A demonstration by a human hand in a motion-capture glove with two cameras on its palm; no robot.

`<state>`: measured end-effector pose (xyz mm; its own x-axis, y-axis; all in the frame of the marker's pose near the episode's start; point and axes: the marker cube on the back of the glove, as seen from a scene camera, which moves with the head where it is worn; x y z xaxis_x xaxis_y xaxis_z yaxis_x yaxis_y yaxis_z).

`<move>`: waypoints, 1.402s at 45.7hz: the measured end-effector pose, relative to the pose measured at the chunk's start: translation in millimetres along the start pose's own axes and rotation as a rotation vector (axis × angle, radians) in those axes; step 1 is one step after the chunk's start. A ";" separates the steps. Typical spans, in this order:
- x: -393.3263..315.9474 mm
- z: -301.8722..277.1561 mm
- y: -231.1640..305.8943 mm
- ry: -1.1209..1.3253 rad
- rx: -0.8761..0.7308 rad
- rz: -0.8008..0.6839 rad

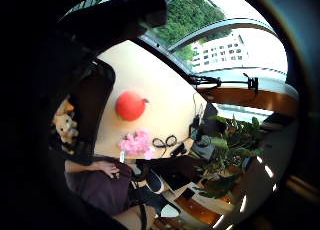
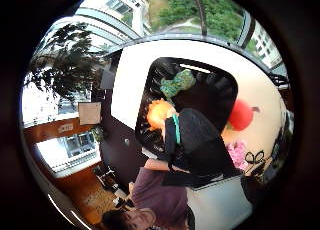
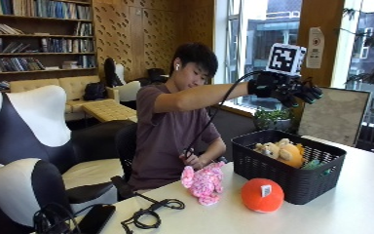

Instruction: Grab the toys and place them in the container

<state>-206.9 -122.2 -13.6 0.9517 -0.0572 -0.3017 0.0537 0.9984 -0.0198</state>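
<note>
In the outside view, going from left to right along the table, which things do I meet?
Black phone → black cable → pink plush toy → orange ball toy → black basket.

Daylight pours in through the tall windows (image 3: pixel 265 44) behind the person, where the panes glare to near white. The table (image 3: pixel 343 214) is evenly bright, with soft shadows under the basket (image 3: pixel 284 173). The bookshelves (image 3: pixel 31 39) sit dimmer. Both palm views bend strongly toward dark, vignetted rims, and near parts are blurred.
</note>
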 end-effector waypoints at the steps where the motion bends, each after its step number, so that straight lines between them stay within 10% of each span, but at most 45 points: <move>1: 6.3 -0.8 3.4 -0.004 -0.004 0.000; 19: 123.4 110.4 3.0 -0.058 -0.154 0.153; 31: 92.9 267.9 -2.7 -0.244 -0.472 -0.039; 36: 93.8 289.9 -14.6 -0.254 -0.376 -0.058; 52: 123.3 271.2 -18.6 -0.499 -0.065 0.108; 64: 128.3 138.7 6.5 -0.433 0.077 0.078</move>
<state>-42.5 -122.7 79.7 0.9918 0.0087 0.1276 -0.0169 0.9978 0.0634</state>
